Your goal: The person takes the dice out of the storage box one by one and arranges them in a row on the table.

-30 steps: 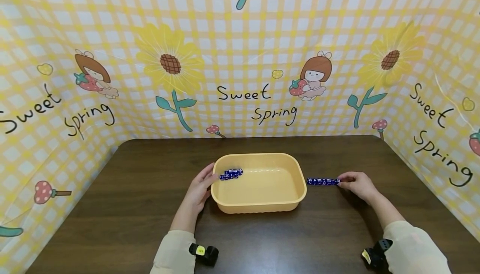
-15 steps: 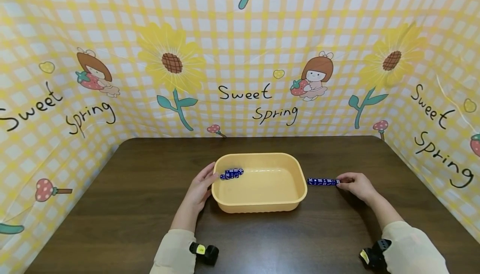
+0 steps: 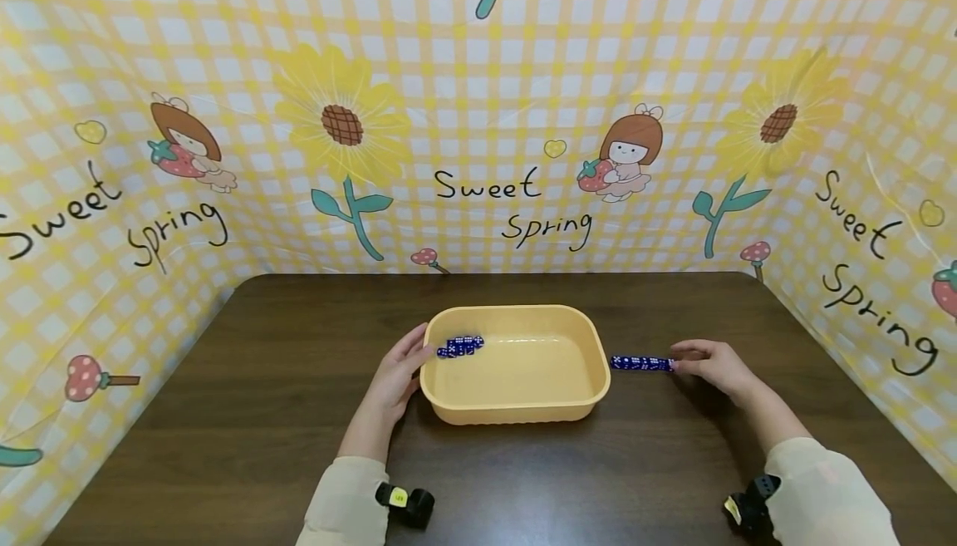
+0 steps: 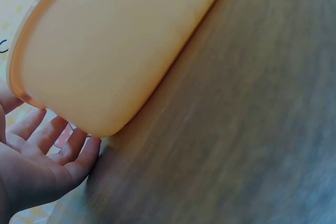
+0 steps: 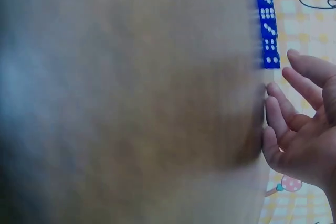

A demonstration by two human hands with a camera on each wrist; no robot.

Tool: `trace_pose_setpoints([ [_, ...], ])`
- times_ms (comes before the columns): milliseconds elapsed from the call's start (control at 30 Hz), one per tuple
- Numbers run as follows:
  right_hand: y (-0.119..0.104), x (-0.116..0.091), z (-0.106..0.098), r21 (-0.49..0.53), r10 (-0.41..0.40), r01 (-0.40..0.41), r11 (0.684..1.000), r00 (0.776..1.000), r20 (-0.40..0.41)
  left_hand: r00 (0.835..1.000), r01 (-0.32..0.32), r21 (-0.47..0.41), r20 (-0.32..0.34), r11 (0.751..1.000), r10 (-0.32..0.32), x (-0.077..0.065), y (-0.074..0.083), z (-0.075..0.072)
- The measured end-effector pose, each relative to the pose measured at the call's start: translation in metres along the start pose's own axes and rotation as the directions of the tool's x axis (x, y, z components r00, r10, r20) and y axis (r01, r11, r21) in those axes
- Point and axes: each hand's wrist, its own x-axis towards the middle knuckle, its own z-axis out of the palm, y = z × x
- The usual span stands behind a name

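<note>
A pale yellow plastic basin [image 3: 516, 415] sits mid-table. My left hand [image 3: 395, 380] holds its left end, thumb at the rim and fingers along the outer wall; the left wrist view shows those fingertips against the basin [image 4: 105, 51]. Inside, near the left wall, lie several blue dice [image 3: 461, 346] with white pips. To the basin's right, a straight row of blue dice [image 3: 641, 363] lies on the table. My right hand [image 3: 714, 370] is at the row's right end. In the right wrist view, thumb and forefinger are spread just apart from the last die [image 5: 271, 60].
The dark wooden table [image 3: 299, 413] reaches back to a yellow checked cloth [image 3: 478, 114] that rises behind and along both sides. Black cameras are strapped at both wrists, the left one [image 3: 407, 506] in front of the basin's left end.
My right thumb and forefinger have parted from the end of the dice row, which they pinched before. The row, the basin and my left hand stay put.
</note>
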Motion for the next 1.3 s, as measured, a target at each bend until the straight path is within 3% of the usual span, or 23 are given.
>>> trace_pose_setpoints([
  [200,-0.004,0.002,-0.015,0.053,0.073,-0.076,0.996,0.996,0.044,1.0,0.0,0.003,0.0,1.0,0.0,0.0,0.0,0.001],
  [367,-0.013,0.004,-0.027,0.098,0.066,-0.071,0.993,0.996,0.058,1.0,-0.002,0.003,-0.004,1.0,0.002,0.0,0.001,0.001],
  [800,-0.063,0.023,-0.059,0.073,-0.005,0.0,0.997,0.997,0.074,1.0,0.004,-0.001,-0.01,1.0,-0.004,0.0,0.0,0.0],
  [1033,-0.094,0.032,-0.065,0.087,-0.02,0.013,0.996,0.997,0.076,1.0,0.007,0.008,-0.016,1.0,-0.007,0.0,-0.001,0.0],
  [1300,-0.136,0.041,-0.063,0.126,-0.107,0.098,0.987,0.992,0.067,1.0,-0.003,0.003,-0.009,1.0,0.003,0.0,0.0,-0.001],
])
